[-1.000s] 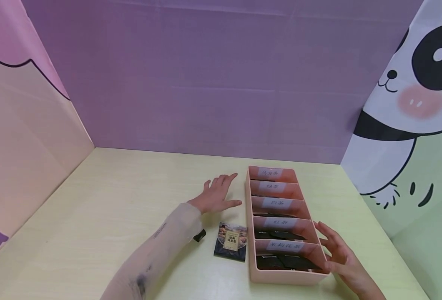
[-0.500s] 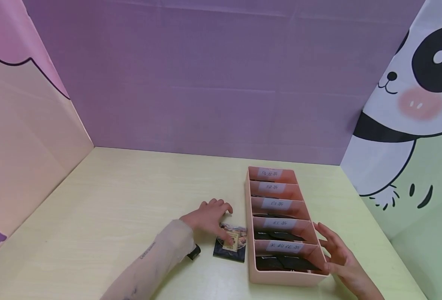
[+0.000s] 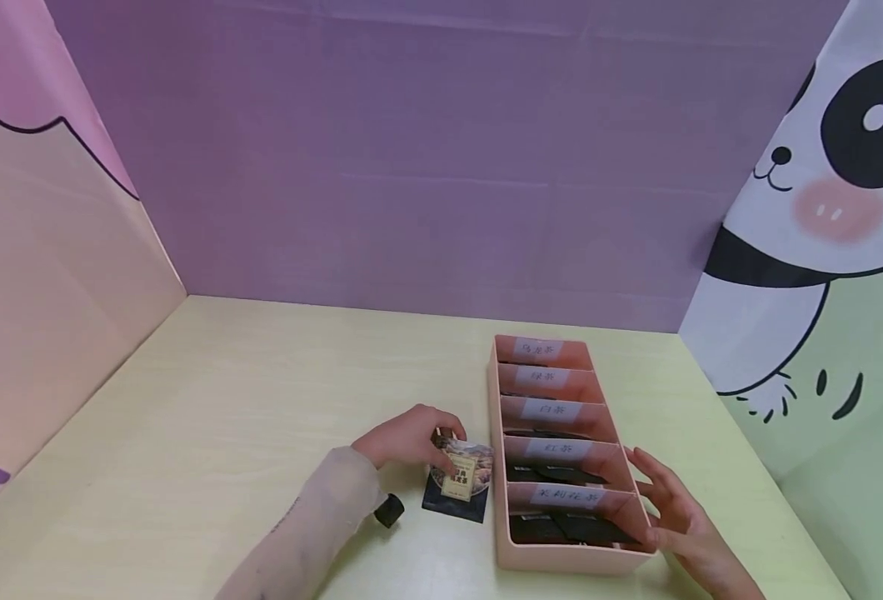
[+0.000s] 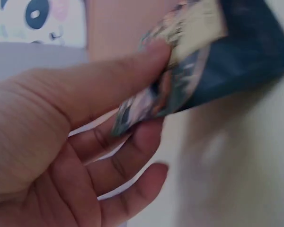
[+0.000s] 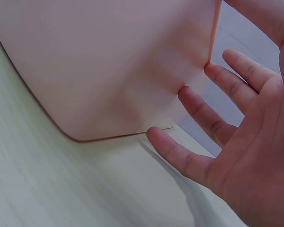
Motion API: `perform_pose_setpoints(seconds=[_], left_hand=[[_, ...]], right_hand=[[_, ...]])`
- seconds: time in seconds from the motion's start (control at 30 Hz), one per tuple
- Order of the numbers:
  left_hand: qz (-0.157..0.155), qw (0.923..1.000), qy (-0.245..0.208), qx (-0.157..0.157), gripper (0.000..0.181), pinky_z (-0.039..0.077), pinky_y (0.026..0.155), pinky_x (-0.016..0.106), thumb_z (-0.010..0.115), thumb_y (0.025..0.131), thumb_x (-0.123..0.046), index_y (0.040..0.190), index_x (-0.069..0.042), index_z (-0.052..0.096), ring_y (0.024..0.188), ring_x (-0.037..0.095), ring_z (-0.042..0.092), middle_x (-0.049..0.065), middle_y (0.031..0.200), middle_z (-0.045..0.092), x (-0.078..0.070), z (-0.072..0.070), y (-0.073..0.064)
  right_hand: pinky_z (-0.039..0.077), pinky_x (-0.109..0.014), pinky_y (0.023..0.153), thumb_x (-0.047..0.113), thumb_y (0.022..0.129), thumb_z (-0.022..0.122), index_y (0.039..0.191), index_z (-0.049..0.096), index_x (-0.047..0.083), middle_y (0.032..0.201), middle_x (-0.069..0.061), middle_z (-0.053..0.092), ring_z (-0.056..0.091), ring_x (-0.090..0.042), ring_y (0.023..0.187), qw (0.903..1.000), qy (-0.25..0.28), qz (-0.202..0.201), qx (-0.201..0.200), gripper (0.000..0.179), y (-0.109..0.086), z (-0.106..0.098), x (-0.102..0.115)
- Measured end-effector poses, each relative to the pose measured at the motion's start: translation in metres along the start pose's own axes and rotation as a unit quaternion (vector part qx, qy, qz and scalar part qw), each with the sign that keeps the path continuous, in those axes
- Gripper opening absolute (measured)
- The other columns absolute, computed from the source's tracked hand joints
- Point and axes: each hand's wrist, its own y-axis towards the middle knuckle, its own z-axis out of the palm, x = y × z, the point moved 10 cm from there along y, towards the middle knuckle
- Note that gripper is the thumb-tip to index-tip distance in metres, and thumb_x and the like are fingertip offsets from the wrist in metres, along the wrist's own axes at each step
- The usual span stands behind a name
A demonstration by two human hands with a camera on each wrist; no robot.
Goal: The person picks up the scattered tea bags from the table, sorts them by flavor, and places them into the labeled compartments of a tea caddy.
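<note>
A dark tea sachet (image 3: 459,481) with a picture and a cream label is pinched between the thumb and fingers of my left hand (image 3: 411,439). In the left wrist view the tea sachet (image 4: 194,61) is tilted, its lower part standing out beyond the thumb, with the little finger apart from it. To its right stands a pink divided box (image 3: 576,557), several compartments long. My right hand (image 3: 685,521) rests its fingertips against the box's right side near the front corner. Seen from the right wrist, its fingers (image 5: 203,113) are spread and touch the outer wall.
Dark sachets (image 3: 561,527) lie in the box's compartments, partly hidden by the walls. White handwritten labels (image 3: 550,409) mark the dividers. The pale table (image 3: 261,400) meets a purple backdrop (image 3: 411,167) behind and a panda-printed panel (image 3: 809,325) on the right.
My left hand has come down and back toward me from beside the box, and has taken hold of the sachet, whose far edge is now lifted. My right hand has stayed at the box.
</note>
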Motion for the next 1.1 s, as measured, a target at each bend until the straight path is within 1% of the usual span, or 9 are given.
perform_pose_setpoints(seconds=[0.1,0.27,0.37,0.5,0.57,0.7,0.77,0.97,1.1], left_hand=[[0.019,0.9991,-0.038,-0.005,0.024,0.052,0.067,0.028,0.079,0.082,0.001,0.105,-0.005,0.074,0.076,0.011,0.058,-0.001,0.085,0.066,-0.003,-0.014,-0.005],[0.026,0.9958,-0.084,-0.025,0.023,0.057,0.064,0.035,0.071,0.087,0.005,0.110,0.002,0.074,0.066,0.014,0.064,0.003,0.081,0.070,-0.003,-0.036,-0.012],[0.027,0.9946,-0.089,-0.045,0.021,0.057,0.066,0.043,0.070,0.087,0.006,0.107,0.002,0.074,0.066,0.022,0.067,0.004,0.078,0.072,-0.008,-0.050,-0.014],[0.030,0.9953,-0.074,-0.054,0.020,0.055,0.069,0.051,0.070,0.086,0.006,0.104,0.001,0.075,0.070,0.035,0.067,0.004,0.075,0.072,-0.023,-0.067,-0.014],[0.034,0.9959,-0.062,-0.056,0.020,0.055,0.067,0.048,0.070,0.086,0.006,0.104,0.000,0.076,0.070,0.034,0.067,0.003,0.075,0.072,-0.033,-0.075,-0.011],[0.047,0.9962,-0.036,-0.064,0.021,0.052,0.063,0.035,0.070,0.086,0.005,0.105,-0.001,0.076,0.064,0.018,0.063,0.002,0.075,0.072,-0.051,-0.089,-0.002],[0.050,0.9958,-0.029,-0.071,0.021,0.051,0.062,0.032,0.070,0.086,0.005,0.105,-0.002,0.076,0.063,0.014,0.062,0.001,0.074,0.071,-0.059,-0.096,0.003],[0.048,0.9945,-0.014,-0.092,0.022,0.052,0.064,0.030,0.071,0.088,0.002,0.109,-0.003,0.076,0.066,0.014,0.064,0.001,0.075,0.071,-0.076,-0.105,0.023],[0.050,0.9915,0.006,-0.120,0.023,0.053,0.066,0.030,0.070,0.090,-0.001,0.112,-0.007,0.076,0.069,0.015,0.064,0.001,0.079,0.071,-0.087,-0.108,0.034]], right_hand=[[0.047,-0.028,0.097,0.010,0.101,0.051,0.159,0.019,0.025,0.151,0.028,0.034,0.044,0.001,0.129,1.0000,0.001,-0.003,0.007,0.068,0.000,0.001,0.001],[0.046,-0.028,0.098,0.009,0.101,0.051,0.159,0.017,0.022,0.151,0.026,0.034,0.044,0.000,0.129,0.9999,0.003,-0.010,0.006,0.069,0.000,0.000,0.001],[0.046,-0.028,0.098,0.009,0.101,0.051,0.159,0.018,0.023,0.151,0.027,0.034,0.044,0.000,0.129,0.9999,0.004,-0.011,0.006,0.069,0.000,0.000,0.000],[0.047,-0.029,0.097,0.010,0.100,0.052,0.159,0.019,0.026,0.151,0.027,0.034,0.044,0.000,0.129,1.0000,-0.001,-0.005,0.003,0.068,0.000,0.000,-0.003],[0.047,-0.029,0.097,0.012,0.100,0.052,0.158,0.021,0.027,0.150,0.028,0.034,0.045,0.000,0.129,1.0000,-0.003,-0.001,-0.002,0.067,0.000,-0.001,-0.003],[0.047,-0.029,0.097,0.011,0.101,0.052,0.157,0.022,0.027,0.150,0.027,0.034,0.045,0.000,0.129,1.0000,0.000,-0.005,-0.001,0.066,0.000,0.000,-0.002],[0.047,-0.029,0.097,0.010,0.101,0.052,0.158,0.022,0.027,0.151,0.027,0.035,0.045,-0.001,0.129,1.0000,-0.001,-0.007,-0.002,0.066,0.000,0.001,-0.001],[0.049,-0.029,0.096,0.010,0.101,0.051,0.157,0.023,0.031,0.148,0.030,0.036,0.046,0.001,0.127,0.9995,-0.007,0.019,-0.025,0.066,0.001,-0.003,-0.004],[0.048,-0.029,0.096,0.008,0.101,0.050,0.158,0.022,0.028,0.148,0.030,0.036,0.046,0.001,0.127,0.9997,0.000,0.018,-0.017,0.066,0.000,-0.001,-0.004]])
